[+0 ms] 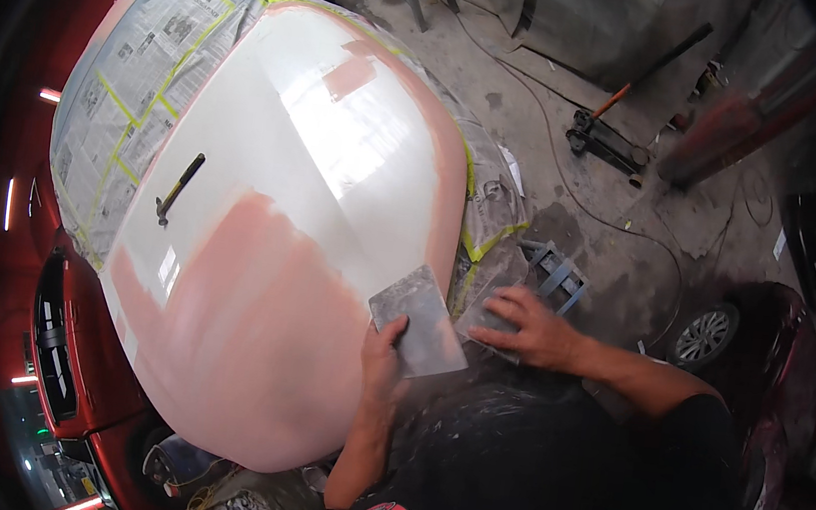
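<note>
My left hand grips a grey rectangular sheet by its near left edge, thumb on top and the other fingers hidden underneath. The sheet's face is smudged with pale dust or residue. Just right of it, my right hand curls its fingers over a second flat grey piece, blurred and partly covered, so its exact kind is unclear. Both hands are beside the near right edge of a white car hood with broad pink filler patches. A small hammer lies on the hood's left part.
Newspaper and yellow tape mask the windshield. Masking sheet hangs along the hood's far right edge. A floor jack, a hose and a blue-grey metal stand are on the concrete. Red cars flank the left, with a wheel at right.
</note>
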A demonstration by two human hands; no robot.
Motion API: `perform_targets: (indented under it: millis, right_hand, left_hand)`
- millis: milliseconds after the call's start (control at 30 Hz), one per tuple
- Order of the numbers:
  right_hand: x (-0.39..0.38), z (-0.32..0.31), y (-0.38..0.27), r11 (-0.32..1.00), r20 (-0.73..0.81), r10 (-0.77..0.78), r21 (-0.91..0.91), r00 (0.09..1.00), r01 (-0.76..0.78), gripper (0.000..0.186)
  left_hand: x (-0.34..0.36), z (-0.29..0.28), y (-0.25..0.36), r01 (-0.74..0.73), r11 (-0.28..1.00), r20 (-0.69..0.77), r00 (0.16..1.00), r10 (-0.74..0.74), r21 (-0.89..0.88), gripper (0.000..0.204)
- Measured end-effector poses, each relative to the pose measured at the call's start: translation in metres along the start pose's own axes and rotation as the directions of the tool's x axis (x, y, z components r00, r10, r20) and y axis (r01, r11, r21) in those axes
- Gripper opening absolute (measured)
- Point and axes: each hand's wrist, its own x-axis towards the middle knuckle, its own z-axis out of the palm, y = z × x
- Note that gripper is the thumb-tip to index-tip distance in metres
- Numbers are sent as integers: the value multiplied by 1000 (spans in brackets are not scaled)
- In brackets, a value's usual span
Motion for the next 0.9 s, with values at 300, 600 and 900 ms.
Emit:
perform_targets:
  millis: [300,600,900]
  right_hand:
    - [61,-53,28,35,281,752,887,597,-461,59]
    - [45,-95,65,752,508,570,-8,645,-659,52]
    - [80,-29,-1,936,-177,166,337,970,-98,79]
  left_hand:
    - [4,27,-7,356,933,136,929,-345,-61,39]
    - [8,37,34,101,995,110,989,-102,16,41]
    - [8,15,10,-257,812,126,966,224,524,54]
